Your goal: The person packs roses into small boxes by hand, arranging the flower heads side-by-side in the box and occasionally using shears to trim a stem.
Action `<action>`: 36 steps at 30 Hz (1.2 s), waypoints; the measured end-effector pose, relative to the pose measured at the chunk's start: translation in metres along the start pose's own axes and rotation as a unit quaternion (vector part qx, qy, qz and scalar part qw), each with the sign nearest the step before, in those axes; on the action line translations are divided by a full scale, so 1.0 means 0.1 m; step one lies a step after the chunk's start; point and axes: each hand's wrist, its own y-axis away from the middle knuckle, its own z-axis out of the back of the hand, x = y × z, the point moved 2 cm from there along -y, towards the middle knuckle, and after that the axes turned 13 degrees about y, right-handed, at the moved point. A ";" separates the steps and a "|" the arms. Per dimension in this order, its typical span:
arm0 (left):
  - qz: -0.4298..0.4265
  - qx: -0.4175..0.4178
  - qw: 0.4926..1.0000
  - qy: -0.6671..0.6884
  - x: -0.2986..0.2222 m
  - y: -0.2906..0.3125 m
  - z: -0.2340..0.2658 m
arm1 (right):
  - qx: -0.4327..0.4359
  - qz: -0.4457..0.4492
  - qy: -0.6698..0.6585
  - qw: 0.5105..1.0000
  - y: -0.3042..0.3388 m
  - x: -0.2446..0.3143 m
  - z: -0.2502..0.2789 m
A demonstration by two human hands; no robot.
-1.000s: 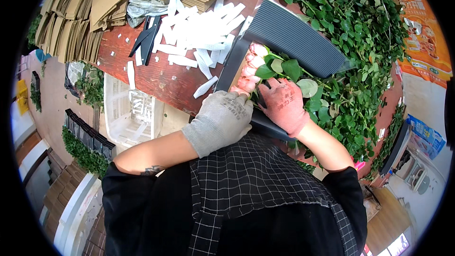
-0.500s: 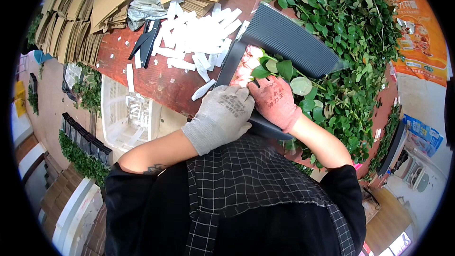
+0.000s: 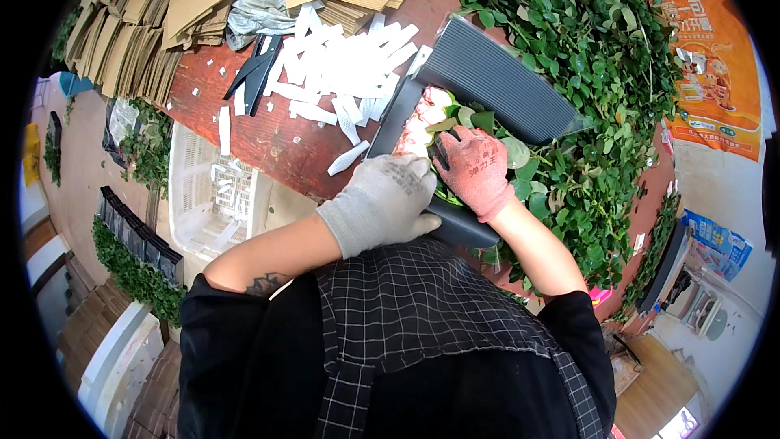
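A bunch of pale pink roses (image 3: pixel 420 123) with green leaves lies in a black corrugated sleeve or tray (image 3: pixel 465 229), which sits at an angle on the table's near edge. My left hand (image 3: pixel 382 202), in a grey glove, curls over the near end of the roses, its thumb apart along the near side. My right hand (image 3: pixel 474 169), in a pink-red glove, has its fingers bent among the leaves and stems just behind the blooms; its fingertips are partly hidden. Beyond the roses stands a raised black ribbed flap (image 3: pixel 500 77).
White foam net sleeves (image 3: pixel 333 73) lie scattered on the red table (image 3: pixel 215 110), beside a black tool (image 3: pixel 258 73). Cardboard sheets (image 3: pixel 138 16) are stacked at far left. Leafy stems (image 3: pixel 593 114) pile up on the right. A white plastic crate (image 3: pixel 195 187) stands below left.
My right hand has shifted slightly, its fingers more bent among the leaves. My left hand has turned a little and moved slightly down. More of the roses shows now.
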 end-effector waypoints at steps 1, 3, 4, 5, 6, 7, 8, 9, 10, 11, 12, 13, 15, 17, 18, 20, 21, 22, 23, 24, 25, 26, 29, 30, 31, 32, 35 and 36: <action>-0.001 -0.001 1.000 -0.001 0.02 0.00 -0.01 | -0.018 0.008 -0.009 1.000 0.01 -0.02 0.04; -0.087 -0.190 0.978 -0.003 0.09 -0.01 -0.03 | -0.019 0.001 -0.025 0.999 0.03 -0.05 0.12; -0.087 -0.192 0.978 -0.003 0.15 -0.04 -0.10 | -0.019 -0.004 -0.044 0.999 0.05 -0.07 0.16; -0.100 -0.227 0.969 -0.015 0.21 -0.07 -0.17 | -0.064 -0.004 -0.047 0.997 0.09 -0.09 0.19; -0.113 -0.262 0.958 -0.027 0.22 -0.08 -0.19 | -0.064 -0.004 -0.045 0.997 0.09 -0.10 0.23; -0.114 -0.262 0.958 -0.027 0.23 -0.09 -0.21 | -0.076 -0.024 -0.060 0.995 0.09 -0.12 0.30; -0.100 -0.254 0.961 -0.045 0.24 -0.09 -0.23 | -0.089 -0.044 -0.074 0.992 0.09 -0.13 0.37; -0.088 -0.244 0.964 -0.067 0.23 -0.10 -0.23 | -0.060 -0.073 -0.024 0.995 0.06 -0.13 0.41; -0.090 -0.243 0.963 -0.069 0.23 -0.10 -0.23 | -0.061 -0.075 -0.024 0.995 0.04 -0.15 0.39; -0.089 -0.244 0.963 -0.075 0.23 -0.11 -0.24 | -0.043 -0.073 -0.016 0.996 0.01 -0.18 0.35; -0.089 -0.242 0.962 -0.088 0.22 -0.09 -0.18 | -0.029 -0.076 -0.011 0.997 -0.01 -0.19 0.32; -0.103 -0.194 0.975 -0.039 0.25 -0.11 -0.07 | -0.030 -0.076 -0.020 0.996 0.01 -0.20 0.33; -0.055 -0.193 0.975 0.095 0.52 -0.22 0.17 | -0.052 -0.080 -0.049 0.994 0.08 -0.21 0.40; -0.099 -0.294 0.947 0.086 0.91 -0.21 0.29 | -0.062 -0.060 -0.120 0.989 0.14 -0.17 0.51; -0.119 -0.355 0.927 0.014 1.09 -0.29 0.26 | -0.067 -0.077 -0.123 0.987 0.17 -0.17 0.53; -0.124 -0.337 0.932 -0.036 1.12 -0.41 0.25 | -0.065 -0.064 -0.149 0.985 0.28 -0.13 0.56; -0.119 -0.333 0.932 -0.077 1.13 -0.44 0.25 | -0.053 -0.047 -0.147 0.987 0.36 -0.12 0.59; -0.129 -0.317 0.936 -0.086 1.13 -0.49 0.23 | -0.054 -0.066 -0.153 0.985 0.45 -0.14 0.62; -0.124 -0.308 0.940 -0.075 1.12 -0.54 0.22 | -0.087 -0.024 -0.167 0.982 0.54 -0.14 0.65; -0.115 -0.300 0.945 -0.063 1.13 -0.56 0.19 | -0.120 0.021 -0.181 0.976 0.65 -0.12 0.66; -0.114 -0.291 0.947 -0.068 1.13 -0.57 0.19 | -0.106 0.014 -0.179 0.978 0.76 -0.11 0.63; -0.121 -0.282 0.949 -0.076 1.12 -0.56 0.20 | -0.109 0.001 -0.181 0.977 0.83 -0.13 0.62; -0.137 -0.324 0.926 -0.137 1.08 -0.44 0.18 | 0.024 -0.069 -0.285 0.956 0.99 -0.16 0.58; -0.146 -0.317 0.926 -0.141 1.07 -0.40 0.15 | 0.021 -0.081 -0.287 0.954 1.08 -0.14 0.54; -0.147 -0.363 0.916 -0.082 1.09 -0.30 0.15 | -0.004 -0.104 -0.263 0.959 1.17 -0.11 0.48; -0.147 -0.407 0.901 -0.022 1.13 -0.18 0.14 | -0.028 -0.126 -0.238 0.963 1.26 -0.10 0.45; -0.003 -0.189 0.942 0.277 1.55 0.25 -0.29 | -0.037 -0.122 -0.257 0.958 1.43 0.00 0.40; 0.008 -0.062 0.932 0.357 1.63 0.37 -0.48 | -0.057 -0.115 -0.266 0.956 1.45 0.04 0.38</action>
